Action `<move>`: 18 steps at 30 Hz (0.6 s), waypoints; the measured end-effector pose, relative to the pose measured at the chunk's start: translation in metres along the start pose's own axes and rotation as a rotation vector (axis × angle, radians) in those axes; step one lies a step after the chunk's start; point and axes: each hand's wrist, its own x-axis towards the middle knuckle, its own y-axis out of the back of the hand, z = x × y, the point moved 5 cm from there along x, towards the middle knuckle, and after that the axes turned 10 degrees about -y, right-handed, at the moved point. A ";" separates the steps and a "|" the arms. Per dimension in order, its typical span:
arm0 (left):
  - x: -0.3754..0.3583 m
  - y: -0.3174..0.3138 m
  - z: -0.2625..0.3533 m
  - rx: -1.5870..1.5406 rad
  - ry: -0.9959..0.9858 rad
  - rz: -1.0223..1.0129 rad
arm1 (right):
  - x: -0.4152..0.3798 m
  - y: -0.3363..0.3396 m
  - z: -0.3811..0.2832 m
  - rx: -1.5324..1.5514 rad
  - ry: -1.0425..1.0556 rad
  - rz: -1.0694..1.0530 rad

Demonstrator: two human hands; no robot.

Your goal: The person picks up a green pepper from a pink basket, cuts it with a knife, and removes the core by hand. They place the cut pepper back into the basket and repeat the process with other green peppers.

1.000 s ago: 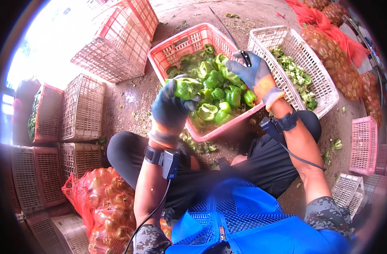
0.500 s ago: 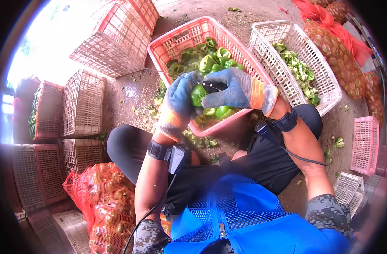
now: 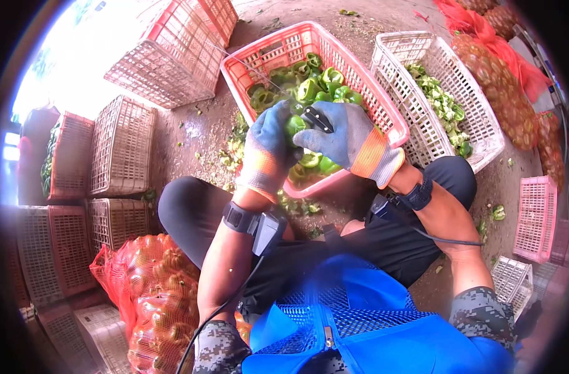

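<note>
In a blue, grey and orange work glove, my left hand (image 3: 267, 138) is closed around a green bell pepper (image 3: 294, 126). My gloved right hand (image 3: 350, 134) grips a knife by its black handle (image 3: 319, 119) right against that pepper; the blade is mostly hidden or too thin to follow. Both hands are over the near side of a pink crate (image 3: 393, 128). Inside it lie cut green peppers (image 3: 309, 90), several hollow and opened at the top.
A white crate (image 3: 484, 134) with pale green pepper scraps (image 3: 443, 103) stands to the right. Net sacks of peppers lie at lower left (image 3: 163, 305) and far right (image 3: 499, 87). Stacked crates (image 3: 122, 149) line the left. Scraps (image 3: 231, 156) litter the floor.
The knife handle has turned in my right hand, now slanting down to the right. Both hands have shifted slightly, still together at the pepper.
</note>
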 end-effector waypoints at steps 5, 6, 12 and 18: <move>-0.003 -0.013 -0.009 -0.787 0.559 0.255 | -0.003 0.008 0.000 -0.044 -0.059 0.175; -0.005 -0.016 -0.011 -0.959 0.697 0.332 | 0.000 0.007 0.007 0.069 -0.061 0.171; 0.002 -0.020 -0.001 -1.041 0.851 0.320 | 0.016 0.006 0.051 0.921 -0.450 -0.069; 0.015 -0.030 0.012 -0.767 0.549 0.085 | 0.009 0.045 0.059 1.039 -0.413 -0.046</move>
